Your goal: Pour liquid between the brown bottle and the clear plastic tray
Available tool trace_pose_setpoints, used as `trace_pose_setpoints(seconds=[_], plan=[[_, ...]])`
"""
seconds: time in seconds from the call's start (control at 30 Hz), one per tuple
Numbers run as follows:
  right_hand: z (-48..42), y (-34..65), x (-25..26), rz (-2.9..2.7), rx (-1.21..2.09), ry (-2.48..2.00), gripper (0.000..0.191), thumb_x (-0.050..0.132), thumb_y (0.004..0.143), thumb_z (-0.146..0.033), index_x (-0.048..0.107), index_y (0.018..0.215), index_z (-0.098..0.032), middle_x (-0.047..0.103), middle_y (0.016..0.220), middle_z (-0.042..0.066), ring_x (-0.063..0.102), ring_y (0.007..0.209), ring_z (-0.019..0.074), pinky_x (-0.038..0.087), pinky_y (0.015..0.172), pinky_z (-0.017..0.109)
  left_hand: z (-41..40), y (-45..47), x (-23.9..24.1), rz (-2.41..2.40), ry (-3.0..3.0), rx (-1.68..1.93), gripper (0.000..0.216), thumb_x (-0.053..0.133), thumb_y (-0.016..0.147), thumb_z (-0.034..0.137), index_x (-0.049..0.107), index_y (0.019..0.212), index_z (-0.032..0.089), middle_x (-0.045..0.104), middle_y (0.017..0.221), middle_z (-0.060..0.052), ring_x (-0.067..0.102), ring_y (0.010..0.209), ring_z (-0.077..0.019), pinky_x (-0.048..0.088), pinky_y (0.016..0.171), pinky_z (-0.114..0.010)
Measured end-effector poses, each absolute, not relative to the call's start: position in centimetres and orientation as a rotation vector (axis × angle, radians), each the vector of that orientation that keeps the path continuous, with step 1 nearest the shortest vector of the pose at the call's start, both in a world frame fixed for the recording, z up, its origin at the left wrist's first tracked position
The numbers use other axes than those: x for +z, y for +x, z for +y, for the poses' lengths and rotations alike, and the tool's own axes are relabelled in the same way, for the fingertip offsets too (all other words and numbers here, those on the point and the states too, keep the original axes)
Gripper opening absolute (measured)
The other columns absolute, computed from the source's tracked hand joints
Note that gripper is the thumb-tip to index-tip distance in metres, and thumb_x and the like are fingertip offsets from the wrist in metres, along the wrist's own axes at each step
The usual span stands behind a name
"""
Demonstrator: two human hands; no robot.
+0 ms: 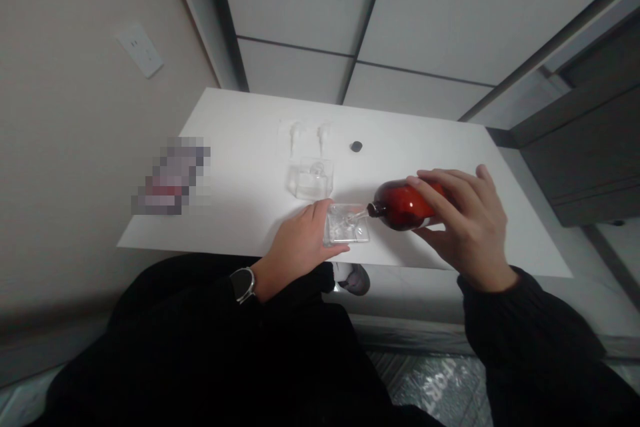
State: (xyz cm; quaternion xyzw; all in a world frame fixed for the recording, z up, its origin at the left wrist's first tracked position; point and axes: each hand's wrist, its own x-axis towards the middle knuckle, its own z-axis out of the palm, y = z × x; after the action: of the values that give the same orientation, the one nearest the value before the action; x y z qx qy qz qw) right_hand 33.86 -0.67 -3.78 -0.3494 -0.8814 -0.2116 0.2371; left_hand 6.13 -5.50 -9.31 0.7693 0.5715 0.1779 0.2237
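My right hand (467, 227) is wrapped round a dark red bottle (400, 205) that lies tipped almost flat, its neck pointing left. The neck reaches over a small clear square bottle (347, 225) standing near the front edge of the white table (240, 147). My left hand (300, 247) grips that clear bottle from its left side, thumb along the front. A thin clear stream or spout seems to join the red bottle's mouth to the clear one.
A second clear square bottle (311, 178) stands farther back. Behind it lie two clear pump tops (310, 133) and a small dark cap (356, 146). A blurred-out item (170, 177) sits at the table's left. A wall socket (140, 50) is on the left wall.
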Motion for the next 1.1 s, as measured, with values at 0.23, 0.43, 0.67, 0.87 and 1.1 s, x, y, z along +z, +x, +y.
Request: trace_pose_setpoints(seconds=[0.23, 0.43, 0.67, 0.87, 1.1], plan=[[-0.63, 34.03, -3.6, -2.422, -0.588, -0.962, 0.084, 0.082, 0.086, -0.014, 0.046, 0.16, -0.027, 0.072, 0.135, 0.017, 0.07, 0.119, 0.0374, 0.047, 0.115, 0.068, -5.49, 6.04, -9.68, 1.579, 2.126, 0.511, 0.071, 0.09, 0.084, 0.044, 0.05, 0.137, 0.017, 0.071, 0.129, -0.014, 0.073, 0.116, -0.0364, 0.06, 0.093, -0.047], [-0.62, 33.95, -3.31, -2.413, -0.616, -0.961, 0.085, 0.083, 0.086, -0.015, 0.044, 0.161, -0.029, 0.073, 0.134, 0.016, 0.07, 0.117, 0.0372, 0.047, 0.115, 0.067, -5.5, 6.0, -9.85, 1.577, 2.14, 0.522, 0.071, 0.089, 0.084, 0.044, 0.05, 0.137, 0.017, 0.071, 0.129, -0.014, 0.072, 0.116, -0.0368, 0.06, 0.092, -0.048], [-0.5, 34.03, -3.31, -2.41, -0.631, -0.95, 0.084, 0.081, 0.088, -0.017, 0.043, 0.162, -0.029, 0.073, 0.134, 0.016, 0.07, 0.118, 0.0369, 0.046, 0.116, 0.066, -5.55, 6.05, -9.59, 1.577, 2.126, 0.521, 0.07, 0.089, 0.085, 0.044, 0.05, 0.137, 0.018, 0.071, 0.128, -0.014, 0.073, 0.116, -0.0363, 0.06, 0.092, -0.047], [-0.52, 34.04, -3.23, -2.398, -0.602, -0.971, 0.084, 0.078, 0.09, -0.017, 0.041, 0.163, -0.033, 0.072, 0.136, 0.014, 0.069, 0.119, 0.0361, 0.045, 0.117, 0.066, -5.56, 6.03, -9.38, 1.568, 2.114, 0.519, 0.064, 0.087, 0.087, 0.043, 0.051, 0.134, 0.018, 0.071, 0.128, -0.014, 0.072, 0.116, -0.0356, 0.06, 0.092, -0.046], [-0.42, 34.17, -3.09, -2.383, -0.57, -1.001, 0.087, 0.077, 0.089, -0.015, 0.039, 0.164, -0.039, 0.071, 0.139, 0.011, 0.069, 0.121, 0.0374, 0.043, 0.117, 0.069, -5.53, 6.01, -9.57, 1.576, 2.12, 0.502, 0.068, 0.087, 0.086, 0.043, 0.049, 0.136, 0.019, 0.07, 0.131, -0.015, 0.072, 0.118, -0.0359, 0.059, 0.094, -0.047]])
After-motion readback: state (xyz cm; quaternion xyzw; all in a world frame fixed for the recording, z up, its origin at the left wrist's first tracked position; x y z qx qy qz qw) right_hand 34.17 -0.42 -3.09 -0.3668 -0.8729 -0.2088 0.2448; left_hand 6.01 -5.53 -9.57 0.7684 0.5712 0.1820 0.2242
